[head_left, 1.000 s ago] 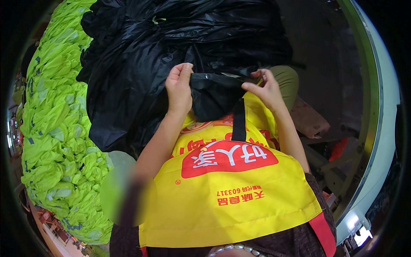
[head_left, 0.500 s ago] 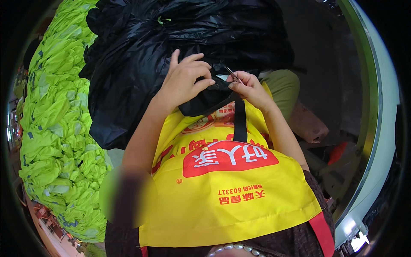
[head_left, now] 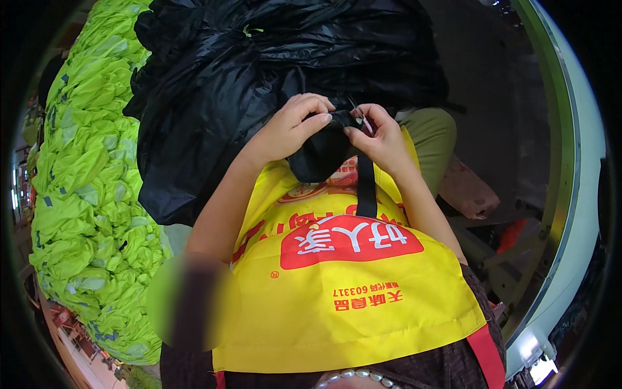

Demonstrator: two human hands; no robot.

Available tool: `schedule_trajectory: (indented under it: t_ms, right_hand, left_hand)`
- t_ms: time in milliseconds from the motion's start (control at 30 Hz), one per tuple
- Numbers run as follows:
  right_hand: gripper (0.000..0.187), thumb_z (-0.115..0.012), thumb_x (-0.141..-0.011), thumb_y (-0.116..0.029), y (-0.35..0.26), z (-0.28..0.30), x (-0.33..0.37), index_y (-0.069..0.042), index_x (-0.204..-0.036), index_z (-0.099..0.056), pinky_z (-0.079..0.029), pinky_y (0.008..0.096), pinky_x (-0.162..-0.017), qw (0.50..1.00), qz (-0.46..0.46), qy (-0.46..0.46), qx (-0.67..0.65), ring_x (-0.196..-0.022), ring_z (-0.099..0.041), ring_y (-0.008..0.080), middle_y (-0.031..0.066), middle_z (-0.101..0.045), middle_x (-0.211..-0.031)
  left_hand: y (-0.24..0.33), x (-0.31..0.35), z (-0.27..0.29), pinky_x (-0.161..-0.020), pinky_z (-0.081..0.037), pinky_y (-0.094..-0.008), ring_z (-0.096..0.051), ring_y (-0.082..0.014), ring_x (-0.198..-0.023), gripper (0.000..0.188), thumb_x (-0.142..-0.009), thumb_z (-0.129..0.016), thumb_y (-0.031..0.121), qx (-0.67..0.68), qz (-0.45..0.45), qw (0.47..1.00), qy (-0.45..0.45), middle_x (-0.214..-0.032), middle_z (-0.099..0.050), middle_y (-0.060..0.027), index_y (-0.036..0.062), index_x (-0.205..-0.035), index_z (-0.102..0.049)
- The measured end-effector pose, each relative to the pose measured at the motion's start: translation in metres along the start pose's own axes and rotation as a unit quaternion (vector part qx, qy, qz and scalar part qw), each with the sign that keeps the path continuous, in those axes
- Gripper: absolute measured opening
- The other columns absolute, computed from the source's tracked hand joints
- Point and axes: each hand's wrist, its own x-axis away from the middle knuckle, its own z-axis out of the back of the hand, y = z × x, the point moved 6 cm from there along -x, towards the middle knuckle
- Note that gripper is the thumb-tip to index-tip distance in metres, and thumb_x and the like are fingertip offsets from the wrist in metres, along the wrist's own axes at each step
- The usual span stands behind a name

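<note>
Our hands now closer together: left hand (head_left: 291,129), right hand (head_left: 379,136) pinch black fabric (head_left: 324,152). Black heap (head_left: 259,65) beyond; green pile (head_left: 84,194) left; yellow apron (head_left: 350,292) below.

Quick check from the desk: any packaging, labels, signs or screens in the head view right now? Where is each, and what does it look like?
Printed panel on the yellow apron: over the person's lap, lower centre; a red rounded patch with white characters, and smaller red print below it.
Round printed emblem: higher up the apron, partly hidden under the black fabric that both hands pinch; red and pale, details unclear.
No screens, signs or packages show.
</note>
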Motion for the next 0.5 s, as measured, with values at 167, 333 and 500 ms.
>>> schedule_trajectory:
  t_ms: [167, 333, 500]
  right_hand:
    - [0.014, -0.063, -0.082, -0.015, 0.03, -0.004, 0.001, -0.006, -0.092, -0.059, -0.037, 0.0191, -0.049, 0.963, -0.139, -0.03, -0.229, -0.056, -0.045, 0.0056, -0.0043, -0.049, -0.068]
    - [0.013, -0.058, -0.088, -0.024, 0.062, -0.012, -0.013, -0.012, -0.082, -0.055, -0.033, 0.017, -0.046, 0.885, -0.159, -0.101, -0.427, -0.052, -0.041, 0.0014, -0.0072, -0.052, -0.069]
    - [0.016, -0.061, -0.085, -0.023, 0.068, 0.001, -0.014, -0.008, -0.082, -0.059, -0.035, 0.0187, -0.051, 0.969, -0.108, -0.03, -0.221, -0.057, -0.044, 0.0032, -0.0059, -0.052, -0.068]
  left_hand:
    - [0.003, 0.007, 0.022, -0.069, -0.036, -0.0181, -0.044, -0.0056, -0.071, 0.02, -0.094, -0.045, 0.023, 0.16, 0.124, 0.977, 0.072, -0.074, -0.049, 0.003, 0.007, -0.086, -0.054]
    - [-0.03, 0.02, -0.005, -0.076, -0.042, -0.0205, -0.052, -0.0065, -0.078, 0.015, -0.092, -0.05, 0.022, 0.467, 0.192, 0.848, 0.161, -0.083, -0.058, 0.0021, 0.0093, -0.089, -0.056]
    - [-0.036, 0.035, -0.022, -0.075, -0.042, -0.0192, -0.054, -0.0053, -0.078, 0.013, -0.089, -0.056, 0.022, 0.485, 0.259, 0.81, 0.204, -0.081, -0.06, 0.0026, 0.0096, -0.085, -0.058]
